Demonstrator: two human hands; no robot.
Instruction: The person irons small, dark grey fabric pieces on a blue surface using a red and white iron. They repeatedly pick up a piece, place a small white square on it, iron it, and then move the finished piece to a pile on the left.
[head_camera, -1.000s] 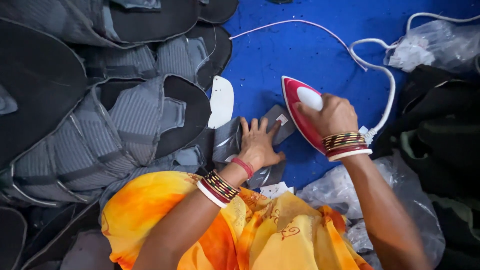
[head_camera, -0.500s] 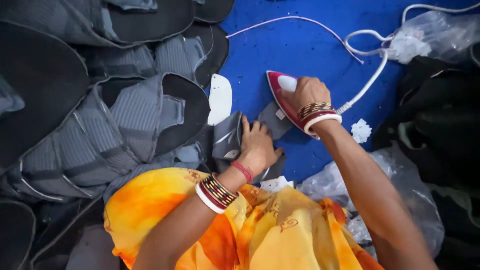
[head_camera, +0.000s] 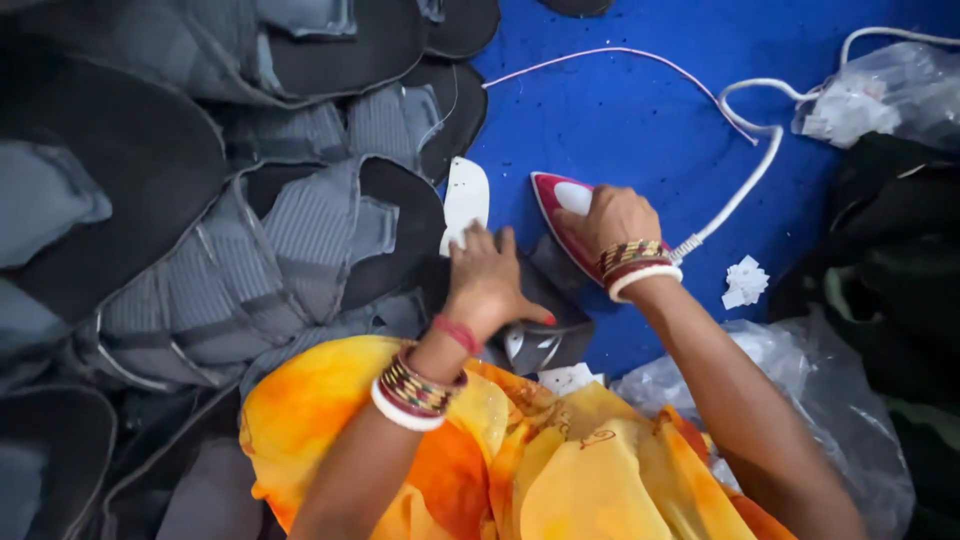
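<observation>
A blue tabletop (head_camera: 640, 130) carries stacked grey-black fabric pieces (head_camera: 250, 250) left of the fingers (head_camera: 480, 245), a white cord (head_camera: 740, 190) and paper scrap (head_camera: 745, 282) to their right.

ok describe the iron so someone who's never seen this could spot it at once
Start at the blue cloth covering the work surface. Near its middle, the right hand grips the iron. It is the only red-and-white pointed thing there, with a white cord trailing off.
</observation>
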